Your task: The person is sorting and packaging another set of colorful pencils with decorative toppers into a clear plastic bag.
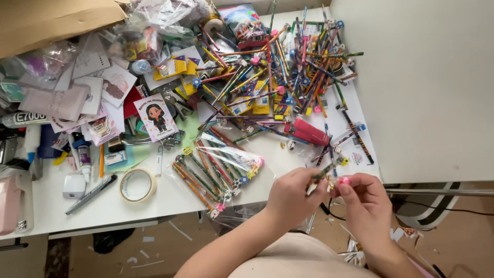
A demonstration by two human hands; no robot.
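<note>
A pencil [320, 175] is pinched in the left hand [293, 198], fingers curled tight round its lower part, tip end angled up-right. A pink eraser topper [343, 180] is pinched betw. thumb & forefinger of the right hand [366, 206] — held just beside the pencil's upper end, nearly touching it. Both hands are held off the front edge of the white table [46, 198], close together. Just left of the left hand, clear bags of packed pencils [218, 172] are laid on the table. Above both hands — a big loose pile of pencils [288, 77] is spread. Well left of the hands, a tape roll [137, 185] & a marker [90, 194] are seen.
</note>
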